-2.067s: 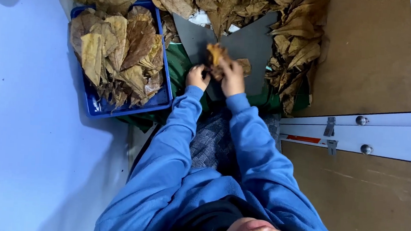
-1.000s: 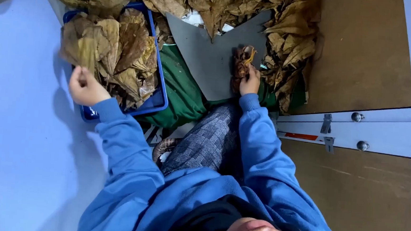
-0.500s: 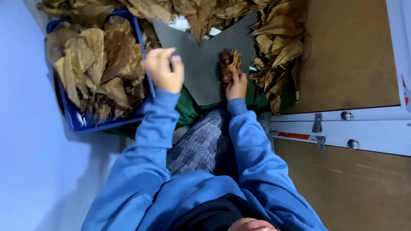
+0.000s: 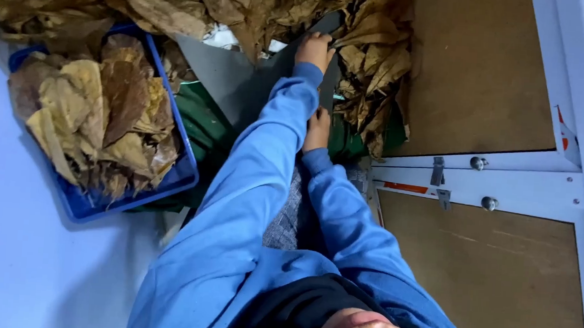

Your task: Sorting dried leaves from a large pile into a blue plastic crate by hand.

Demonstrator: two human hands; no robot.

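Your left hand (image 4: 314,50) reaches onto the heap of dried leaves (image 4: 367,47), grip unclear; your right hand (image 4: 318,128) rests loose nearer you; the blue crate (image 4: 187,171) holds more leaves.

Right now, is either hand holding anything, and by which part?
Left hand touches the dried leaf pile; any grip is hidden. Right hand shows nothing held.

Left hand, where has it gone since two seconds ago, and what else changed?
The left hand went from the leaf at the lap to the blue crate, then forward to the leaf pile. The right hand stayed put, its leaf now hidden. The crate's leaves are unchanged.
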